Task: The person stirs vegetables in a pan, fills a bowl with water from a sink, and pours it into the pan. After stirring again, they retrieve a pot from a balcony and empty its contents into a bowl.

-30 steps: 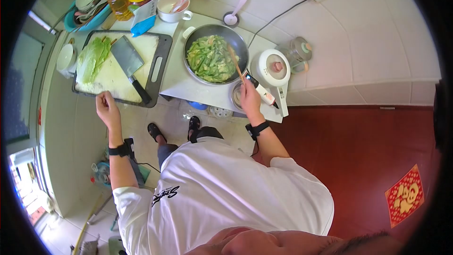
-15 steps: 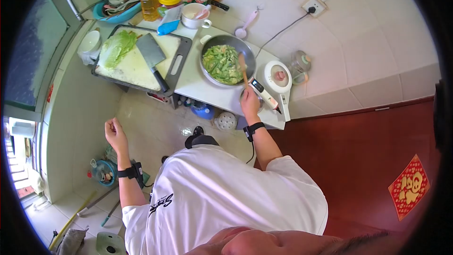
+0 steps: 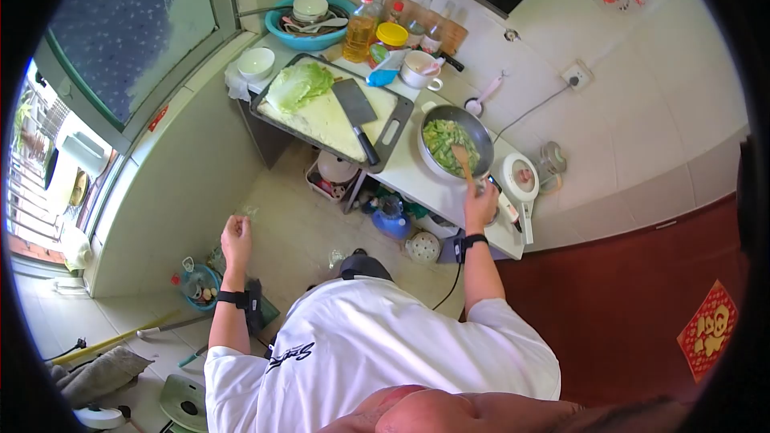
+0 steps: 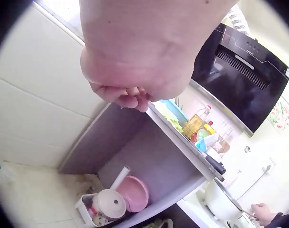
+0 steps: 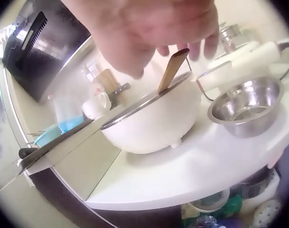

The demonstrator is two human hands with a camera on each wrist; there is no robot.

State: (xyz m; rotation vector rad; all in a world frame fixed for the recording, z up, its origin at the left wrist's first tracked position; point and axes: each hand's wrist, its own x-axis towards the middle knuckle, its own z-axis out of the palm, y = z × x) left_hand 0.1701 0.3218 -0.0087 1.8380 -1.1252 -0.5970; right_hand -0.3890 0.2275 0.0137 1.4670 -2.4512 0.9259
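Note:
My right hand (image 3: 480,204) is over the near rim of a white-sided pan (image 5: 154,123). A wooden spatula (image 3: 463,162) leans in the pan, its blade on sliced green vegetables (image 3: 439,138). In the right wrist view the end of its handle (image 5: 172,69) stands bare just below the palm, with my thumb apart from it and the fingers loose behind. My left hand (image 3: 237,240) hangs over the floor, away from the counter, its fingers loosely curled with nothing showing in them.
Left of the pan, a cutting board (image 3: 345,132) bears a cleaver (image 3: 355,108) and leafy greens (image 3: 298,88). A steel bowl (image 5: 249,104) and a small white lidded pot (image 3: 520,178) stand to the right. Bottles and a blue basin (image 3: 277,22) line the back.
The head view has swung left and up. My left hand has moved back from the board's edge. The spatula's blade now lies nearer the middle of the pan, and my right hand's grip has loosened.

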